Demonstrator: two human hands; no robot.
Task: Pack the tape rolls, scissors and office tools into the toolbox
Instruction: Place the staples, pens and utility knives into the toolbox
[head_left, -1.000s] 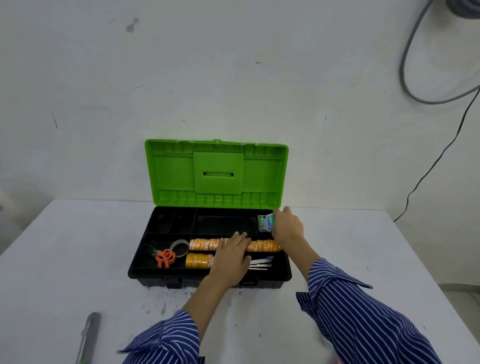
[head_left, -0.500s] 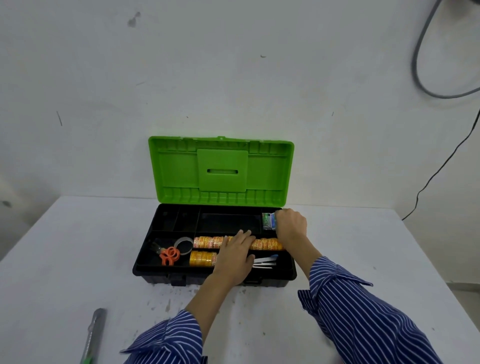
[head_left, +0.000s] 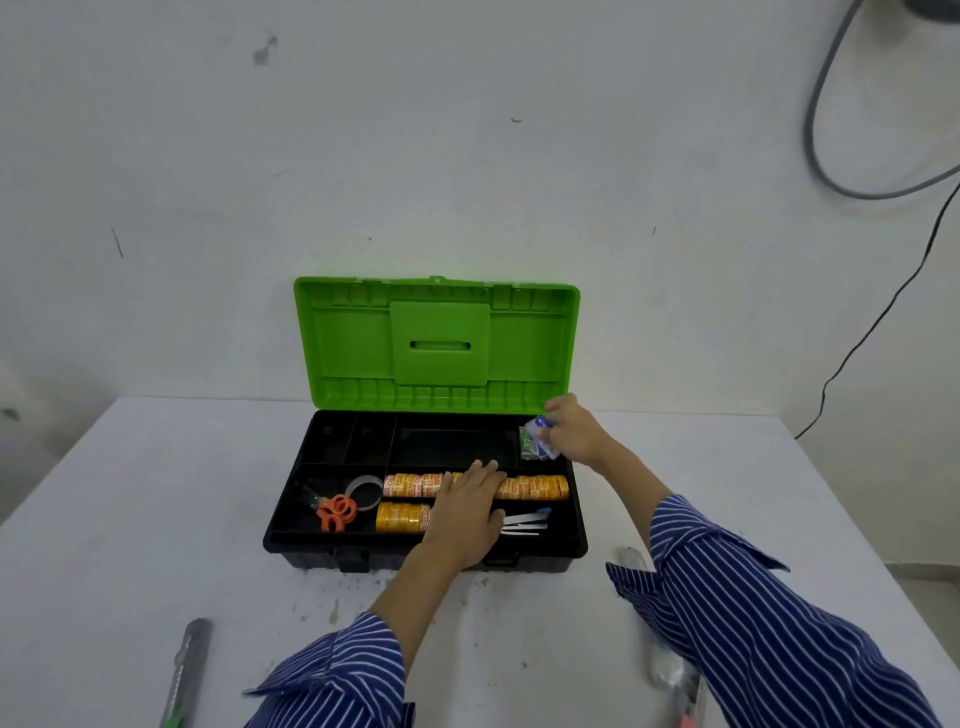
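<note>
You are in a bare utility or workshop room: a scuffed white wall (head_left: 467, 156) with grey conduit (head_left: 831, 156) and a loose black cable (head_left: 883, 312) hanging down it, and a plain white table (head_left: 130, 519) speckled with stains.

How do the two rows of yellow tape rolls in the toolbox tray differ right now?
The rear row of yellow-and-red printed tape rolls runs nearly to the tray's right wall, while the front row of plain yellow tape rolls is much shorter. The left hand lies flat across the middle of the rear row; it only covers the front row's right end. Both rows lie on their sides in the black toolbox tray.
</note>
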